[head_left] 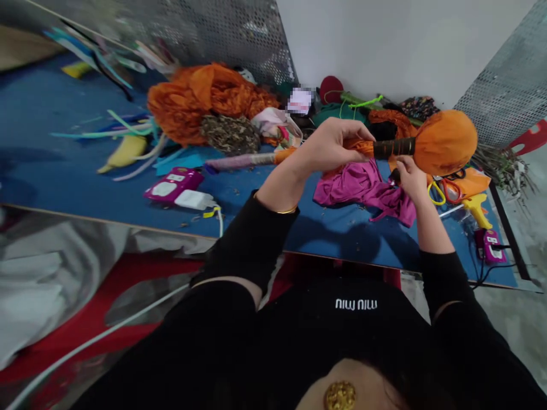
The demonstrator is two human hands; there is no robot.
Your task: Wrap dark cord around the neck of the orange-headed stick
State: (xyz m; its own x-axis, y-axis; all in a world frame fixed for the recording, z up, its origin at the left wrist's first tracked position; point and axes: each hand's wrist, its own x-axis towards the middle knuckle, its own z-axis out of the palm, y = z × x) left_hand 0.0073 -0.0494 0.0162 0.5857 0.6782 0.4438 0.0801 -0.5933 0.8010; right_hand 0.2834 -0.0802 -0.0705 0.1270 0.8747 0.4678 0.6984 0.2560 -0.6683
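Observation:
A cloth-covered stick with a round orange head lies level in the air above the blue table. Dark brown wrapping goes around its neck, just left of the ball. My left hand closes around the orange shaft left of this wrapping. The thin lilac end of what seems the same stick reaches out past my left wrist. Below the wrapping, my right hand has its fingers pinched together near a small dark piece that I cannot make out. A magenta cloth lies on the table beneath both hands.
Scissors, a yellow glue gun and a purple power strip lie at right. Another power strip with a white plug sits at left. Orange cloth, dry plant matter and a lit phone are behind.

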